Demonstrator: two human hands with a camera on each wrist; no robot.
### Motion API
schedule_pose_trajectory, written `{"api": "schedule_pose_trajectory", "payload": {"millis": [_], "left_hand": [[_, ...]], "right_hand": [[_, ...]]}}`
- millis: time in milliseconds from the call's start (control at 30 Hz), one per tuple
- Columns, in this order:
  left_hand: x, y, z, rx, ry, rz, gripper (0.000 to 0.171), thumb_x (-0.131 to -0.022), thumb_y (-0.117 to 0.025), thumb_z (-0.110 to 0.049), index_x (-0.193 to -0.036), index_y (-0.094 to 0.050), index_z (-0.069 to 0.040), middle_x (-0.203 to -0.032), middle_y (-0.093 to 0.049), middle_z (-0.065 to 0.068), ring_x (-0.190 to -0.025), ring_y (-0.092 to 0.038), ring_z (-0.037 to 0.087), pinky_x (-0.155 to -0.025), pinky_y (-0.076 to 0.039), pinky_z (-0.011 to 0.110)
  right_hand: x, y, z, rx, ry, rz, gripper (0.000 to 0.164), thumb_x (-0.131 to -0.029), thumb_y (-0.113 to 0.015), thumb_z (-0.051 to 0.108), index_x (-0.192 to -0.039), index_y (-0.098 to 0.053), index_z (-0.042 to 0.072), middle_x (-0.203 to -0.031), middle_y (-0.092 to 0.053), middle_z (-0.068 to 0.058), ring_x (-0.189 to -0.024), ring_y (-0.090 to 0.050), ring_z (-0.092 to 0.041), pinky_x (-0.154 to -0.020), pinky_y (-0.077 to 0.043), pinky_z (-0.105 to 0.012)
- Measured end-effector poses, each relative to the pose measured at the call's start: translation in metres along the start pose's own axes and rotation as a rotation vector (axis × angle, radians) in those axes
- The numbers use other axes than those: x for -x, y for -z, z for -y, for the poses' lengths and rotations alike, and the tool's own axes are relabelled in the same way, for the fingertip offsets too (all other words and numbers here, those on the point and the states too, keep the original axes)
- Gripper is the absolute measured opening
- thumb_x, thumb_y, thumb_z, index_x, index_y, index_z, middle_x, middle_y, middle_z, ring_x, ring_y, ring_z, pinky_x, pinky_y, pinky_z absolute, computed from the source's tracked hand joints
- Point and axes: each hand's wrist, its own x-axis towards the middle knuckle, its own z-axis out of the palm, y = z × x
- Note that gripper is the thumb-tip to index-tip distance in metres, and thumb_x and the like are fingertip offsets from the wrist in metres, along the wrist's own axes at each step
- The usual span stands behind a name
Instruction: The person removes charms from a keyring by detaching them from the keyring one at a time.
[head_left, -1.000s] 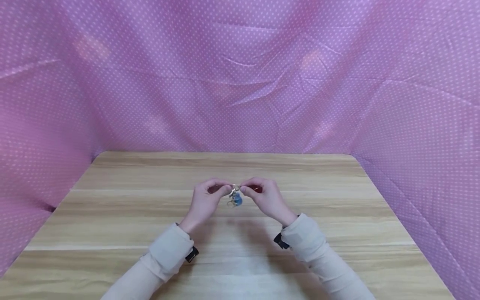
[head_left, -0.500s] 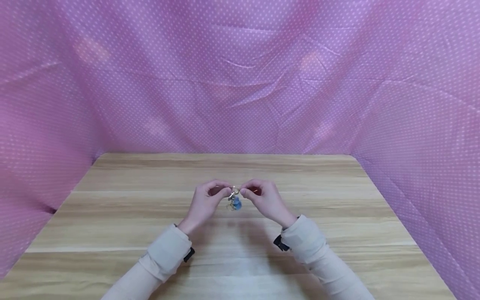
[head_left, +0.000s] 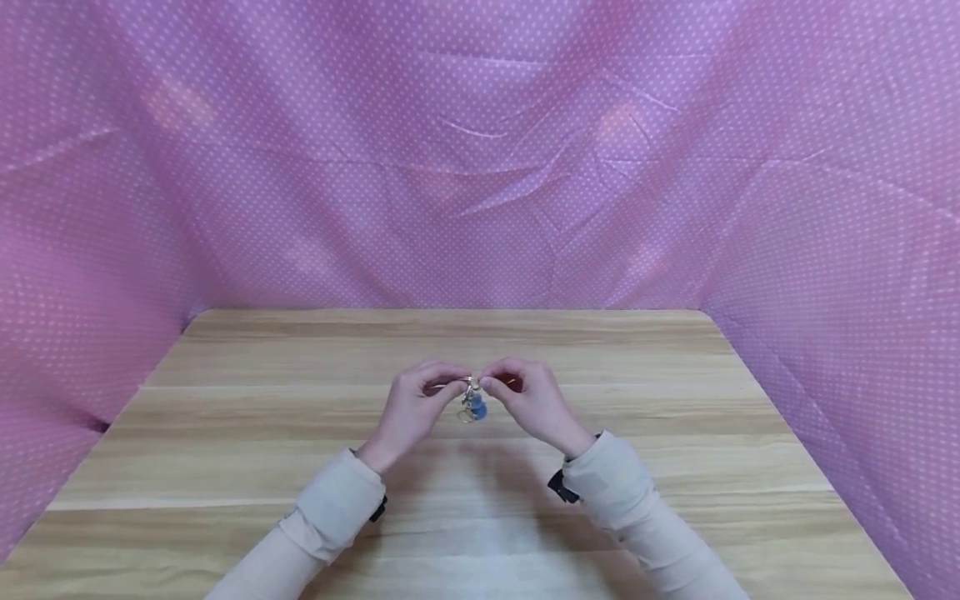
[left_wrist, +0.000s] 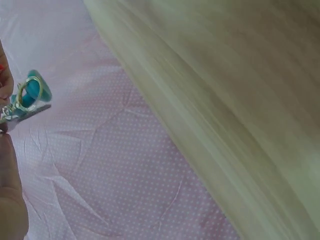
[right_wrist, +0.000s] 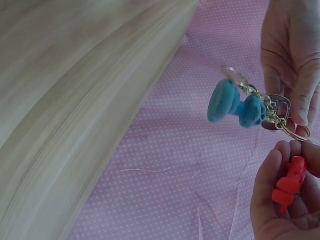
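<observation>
Above the middle of the table both hands hold a keychain (head_left: 477, 407). Its blue figure-shaped charm (right_wrist: 225, 102) hangs below the fingertips in the head view, beside a loose gold ring (head_left: 466, 416). My left hand (head_left: 411, 408) pinches the upper end, close to a flat silver metal piece (right_wrist: 281, 106). Opposite, my right hand (head_left: 536, 404) pinches the large gold key ring (right_wrist: 298, 133) between thumb and fingers. A red charm (right_wrist: 291, 182) lies within the right hand's curled fingers. In the left wrist view, the blue charm (left_wrist: 35, 90) sticks out past the fingers at the left edge.
A wood-grain table (head_left: 480, 533) spreads beneath the hands. Pink polka-dot cloth (head_left: 480, 208) closes off the back and both sides. Pale sleeves with black straps (head_left: 564, 487) cover the wrists.
My left hand has shifted slightly to the right, narrowing the gap between the fingertips. The keychain has swung and turned a little; my right hand has stayed nearly still.
</observation>
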Motion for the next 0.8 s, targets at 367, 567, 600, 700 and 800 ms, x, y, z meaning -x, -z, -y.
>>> {"api": "schedule_pose_trajectory", "payload": {"millis": [367, 567, 600, 700, 800], "left_hand": [[0.000, -0.004, -0.003, -0.052, -0.062, -0.086, 0.010, -0.078, -0.068, 0.001, -0.088, -0.069, 0.003, -0.086, -0.068, 0.014, -0.081, -0.066, 0.024, -0.077, -0.055, 0.021], [0.003, -0.004, -0.024, -0.043, -0.099, -0.097, 0.010, -0.077, -0.067, 0.005, -0.086, -0.068, 0.007, -0.082, -0.067, 0.017, -0.077, -0.066, 0.026, -0.075, -0.056, 0.025], [0.004, -0.003, -0.028, -0.041, -0.098, -0.101, 0.009, -0.077, -0.067, 0.006, -0.086, -0.068, 0.008, -0.081, -0.067, 0.017, -0.077, -0.065, 0.026, -0.074, -0.056, 0.026], [0.003, -0.004, -0.029, -0.036, -0.086, -0.113, 0.008, -0.077, -0.067, 0.005, -0.085, -0.068, 0.008, -0.081, -0.067, 0.017, -0.076, -0.065, 0.021, -0.074, -0.056, 0.026], [0.002, -0.006, -0.025, -0.014, -0.068, -0.121, 0.009, -0.077, -0.067, 0.004, -0.085, -0.068, 0.007, -0.081, -0.067, 0.016, -0.076, -0.064, 0.016, -0.075, -0.056, 0.025]], "right_hand": [[0.001, 0.002, -0.002, 0.077, 0.121, -0.024, 0.007, -0.085, -0.064, 0.011, -0.088, -0.069, 0.007, -0.083, -0.070, -0.003, -0.070, -0.059, -0.008, -0.062, -0.050, -0.019], [0.001, 0.005, -0.002, 0.059, 0.111, -0.019, 0.008, -0.085, -0.064, 0.011, -0.089, -0.069, 0.007, -0.085, -0.070, -0.004, -0.074, -0.062, -0.009, -0.065, -0.052, -0.020], [0.001, 0.006, -0.003, 0.052, 0.108, -0.018, 0.008, -0.085, -0.065, 0.011, -0.089, -0.069, 0.006, -0.085, -0.070, -0.004, -0.074, -0.062, -0.009, -0.065, -0.052, -0.020], [0.001, 0.006, -0.002, 0.026, 0.089, -0.011, 0.008, -0.085, -0.064, 0.011, -0.089, -0.069, 0.006, -0.085, -0.070, -0.004, -0.073, -0.061, -0.009, -0.063, -0.052, -0.020], [0.001, 0.007, -0.003, 0.001, 0.062, -0.008, 0.008, -0.085, -0.064, 0.011, -0.088, -0.070, 0.007, -0.085, -0.070, -0.004, -0.072, -0.061, -0.008, -0.060, -0.051, -0.020]]}}
